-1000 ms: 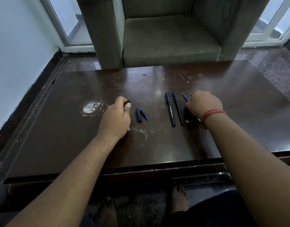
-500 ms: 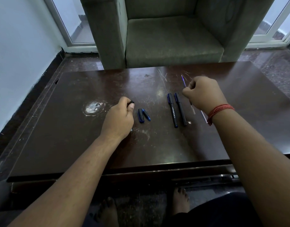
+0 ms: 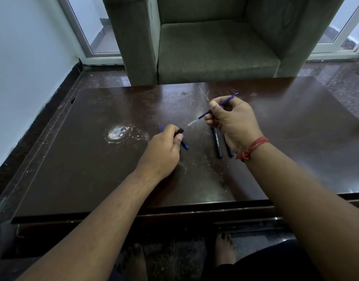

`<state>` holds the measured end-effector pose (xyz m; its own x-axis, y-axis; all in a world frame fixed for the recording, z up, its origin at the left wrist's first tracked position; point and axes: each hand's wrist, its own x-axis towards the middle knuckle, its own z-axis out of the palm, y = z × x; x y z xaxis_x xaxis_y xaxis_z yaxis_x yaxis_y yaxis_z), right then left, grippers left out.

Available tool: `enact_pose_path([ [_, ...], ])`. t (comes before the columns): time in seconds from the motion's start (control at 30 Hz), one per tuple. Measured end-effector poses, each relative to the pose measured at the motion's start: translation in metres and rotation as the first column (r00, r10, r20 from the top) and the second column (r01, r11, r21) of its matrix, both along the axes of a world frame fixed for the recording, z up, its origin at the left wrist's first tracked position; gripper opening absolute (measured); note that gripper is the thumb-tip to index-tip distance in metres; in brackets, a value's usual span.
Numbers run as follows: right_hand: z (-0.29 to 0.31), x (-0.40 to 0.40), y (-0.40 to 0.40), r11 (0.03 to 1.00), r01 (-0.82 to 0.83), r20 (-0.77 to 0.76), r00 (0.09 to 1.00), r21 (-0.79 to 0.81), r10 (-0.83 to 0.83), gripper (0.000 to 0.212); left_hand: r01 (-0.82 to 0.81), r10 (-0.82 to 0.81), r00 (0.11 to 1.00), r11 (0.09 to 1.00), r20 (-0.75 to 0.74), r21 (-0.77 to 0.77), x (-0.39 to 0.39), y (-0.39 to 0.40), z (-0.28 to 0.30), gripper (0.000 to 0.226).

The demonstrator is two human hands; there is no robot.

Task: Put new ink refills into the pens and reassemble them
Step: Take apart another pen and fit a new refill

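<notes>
Head view: two bare feet (image 3: 224, 249) are showing at the very bottom, under the near edge of the dark brown worktop (image 3: 89, 175). Two bare arms are reaching out over it.

The left hand (image 3: 164, 149) is curling its fingers around a black pen barrel (image 3: 179, 132). Only the open end of the barrel is sticking out past the thumb, and it is pointing up and to the right. A tiny blue tip (image 3: 159, 128) is peeking out behind this hand. A small blue pen piece (image 3: 185, 146) is lying on the worktop just beside the hand, partly hidden by it.

The right hand (image 3: 235, 123), with a red thread (image 3: 253, 148) around its wrist, is pinching a thin blue ink refill (image 3: 212, 111) between thumb and fingers. The refill is slanting, with its long line running from low left to high right. Its clear end is pointing at the barrel's open end, very close to it but not inside. Its blue end is poking out far and right.

Two black pens (image 3: 217, 144) are lying side by side under the right hand, running from far to near. The left one has white writing on it, too small to read.

A white scuffed patch (image 3: 117, 133) is showing on the worktop to the left. A green armchair (image 3: 213, 47) is standing behind the worktop.
</notes>
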<state>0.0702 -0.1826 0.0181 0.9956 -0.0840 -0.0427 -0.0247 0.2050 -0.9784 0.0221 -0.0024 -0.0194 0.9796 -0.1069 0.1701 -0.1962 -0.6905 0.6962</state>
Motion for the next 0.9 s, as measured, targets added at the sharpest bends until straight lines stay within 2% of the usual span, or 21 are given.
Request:
enact_pose_path([
  [0.3,-0.003,-0.003,0.003,0.997,-0.027,0.049,0.998,-0.074,0.031,0.004,0.025,-0.025,1.000,1.000,-0.006,-0.001,-0.002,-0.001,0.002,0.014],
  [0.6,-0.007,-0.007,0.008,0.971,-0.072,0.095,0.991,-0.227,0.095,0.007,0.059,-0.059,0.998,0.998,0.005,0.022,-0.005,-0.004,0.004,0.013],
  [0.7,-0.009,-0.008,0.012,0.929,-0.085,0.092,0.988,-0.359,0.125,0.012,0.062,-0.062,0.998,0.998,0.019,0.012,-0.006,-0.005,0.005,0.012],
  [0.8,-0.012,-0.009,0.017,0.863,-0.169,0.051,0.974,-0.477,0.219,0.015,0.051,-0.051,0.998,0.999,0.026,0.001,-0.006,-0.005,0.003,0.012],
  [0.9,-0.011,-0.011,0.018,0.829,-0.190,0.044,0.967,-0.525,0.250,0.017,0.030,-0.029,0.999,0.999,0.038,-0.025,-0.004,-0.003,0.003,0.011],
])
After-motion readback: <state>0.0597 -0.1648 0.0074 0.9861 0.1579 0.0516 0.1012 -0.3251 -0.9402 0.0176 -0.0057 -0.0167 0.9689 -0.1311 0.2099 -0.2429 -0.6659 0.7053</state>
